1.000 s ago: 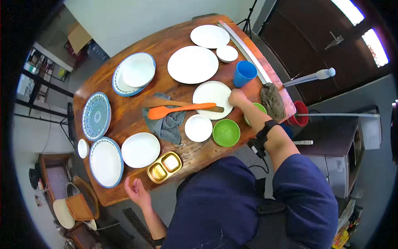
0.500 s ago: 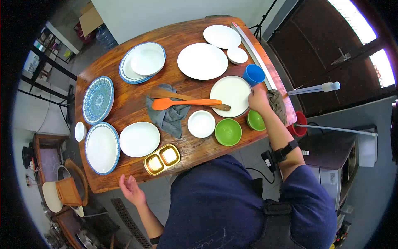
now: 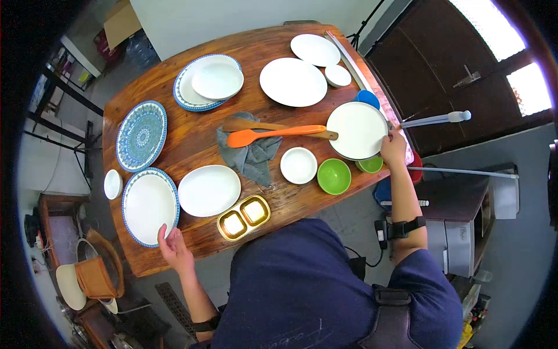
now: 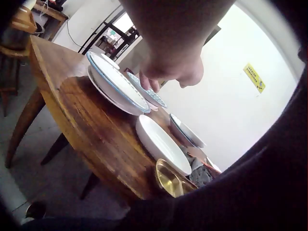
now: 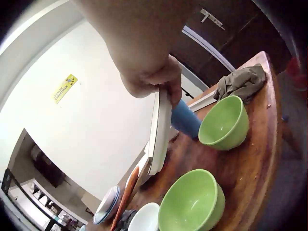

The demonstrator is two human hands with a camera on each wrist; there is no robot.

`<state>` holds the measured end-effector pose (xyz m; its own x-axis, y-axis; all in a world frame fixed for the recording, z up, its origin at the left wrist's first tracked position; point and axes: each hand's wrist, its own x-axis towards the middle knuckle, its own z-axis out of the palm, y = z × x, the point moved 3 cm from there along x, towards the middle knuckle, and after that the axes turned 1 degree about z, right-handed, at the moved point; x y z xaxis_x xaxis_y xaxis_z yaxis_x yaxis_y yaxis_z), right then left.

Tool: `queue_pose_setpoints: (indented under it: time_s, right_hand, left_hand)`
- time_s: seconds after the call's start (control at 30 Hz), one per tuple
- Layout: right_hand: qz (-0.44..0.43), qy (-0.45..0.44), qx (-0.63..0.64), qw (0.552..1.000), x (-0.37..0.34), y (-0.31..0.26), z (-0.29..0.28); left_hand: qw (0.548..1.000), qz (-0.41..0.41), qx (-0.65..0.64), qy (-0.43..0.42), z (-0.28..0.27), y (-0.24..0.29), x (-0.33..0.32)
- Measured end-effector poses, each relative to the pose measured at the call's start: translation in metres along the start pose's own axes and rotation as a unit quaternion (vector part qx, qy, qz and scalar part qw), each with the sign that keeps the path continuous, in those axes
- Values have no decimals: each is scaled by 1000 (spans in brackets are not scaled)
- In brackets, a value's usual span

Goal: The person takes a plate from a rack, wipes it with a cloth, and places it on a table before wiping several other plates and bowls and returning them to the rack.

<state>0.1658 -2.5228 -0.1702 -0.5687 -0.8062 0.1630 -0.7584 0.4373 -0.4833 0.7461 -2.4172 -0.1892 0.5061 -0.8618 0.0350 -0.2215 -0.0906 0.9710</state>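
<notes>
My right hand point(image 3: 393, 149) pinches the edge of a round white plate point(image 3: 357, 131), which is raised above the table. In the right wrist view the plate point(image 5: 160, 130) stands steeply tilted below my right hand point(image 5: 156, 77), beside the blue cup point(image 5: 185, 119). The plate hides part of the blue cup point(image 3: 368, 99) and of one green bowl point(image 3: 370, 164) in the head view. My left hand point(image 3: 176, 251), fingers loosely bent, holds nothing near the lower rim of a blue-edged oval dish point(image 3: 150, 209). The left wrist view shows that hand point(image 4: 168, 70) above the dishes.
A gold two-part tray point(image 3: 244, 218), a white oval dish point(image 3: 209, 191), a small white bowl point(image 3: 299, 166) and another green bowl point(image 3: 334, 176) stand near the front. An orange spatula point(image 3: 273, 134) and a wooden one lie on a grey cloth point(image 3: 253, 160). More plates stand behind.
The white plate has been lifted and moved right in my right hand, away from the spatulas and over part of the blue cup. My left hand has moved up to the oval dish's edge.
</notes>
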Motion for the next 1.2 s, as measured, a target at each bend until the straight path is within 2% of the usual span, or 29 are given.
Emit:
queue_pose_setpoints:
  time_s: [0.1, 0.2, 0.23, 0.33, 0.37, 0.5, 0.7, 0.8, 0.87, 0.9, 0.93, 1.0, 1.07, 1.13, 1.17, 1.2]
  right_hand:
    - [33, 18, 37, 999, -4, 7, -3]
    - [43, 30, -5, 999, -20, -31, -36]
    - [-2, 80, -17, 997, -16, -11, -32]
    - [31, 87, 37, 995, -14, 3, -40]
    - [33, 81, 27, 996, -15, 2, -45]
    - [118, 56, 148, 980, -20, -5, -59]
    - [97, 23, 246, 964, -21, -28, -64]
    - [54, -25, 284, 957, -32, -73, -55]
    - [9, -69, 324, 944, -41, -102, -36]
    - [3, -104, 343, 933, -52, -124, -27]
    - [-11, -124, 359, 925, -58, -135, -9]
    - [-36, -219, 431, 874, -78, -177, 24]
    - [-88, -267, 431, 857, -108, -233, 38]
    - [-106, -341, 440, 824, -129, -265, 65]
    - [-109, -361, 449, 810, -143, -281, 73]
    - [-154, -373, 420, 813, -152, -289, 86]
  left_hand:
    - [1000, -3, 5, -7, -4, -4, 6]
    - [1000, -10, 0, -11, -9, -5, 9]
    - [1000, -8, -6, -14, -10, -7, 10]
    - [1000, -10, 7, -17, -13, -9, 13]
    - [1000, -12, 16, -17, -13, -9, 14]
    - [999, -26, -2, -19, -7, -9, 20]
    - [999, -18, -31, -39, 7, -5, 25]
    - [997, -27, -59, -34, 14, 9, 29]
    - [994, -18, -88, -65, 20, 27, 30]
    - [993, 15, -66, -100, 24, 28, 31]
    - [982, 15, -103, -158, 28, 33, 31]
    - [944, -37, -183, -273, 39, 44, 31]
    - [906, -78, -255, -328, 43, 65, 29]
    - [874, -110, -350, -319, 39, 76, 27]
    - [907, -80, -322, -260, 37, 77, 26]
    - [934, -51, -291, -199, 35, 76, 24]
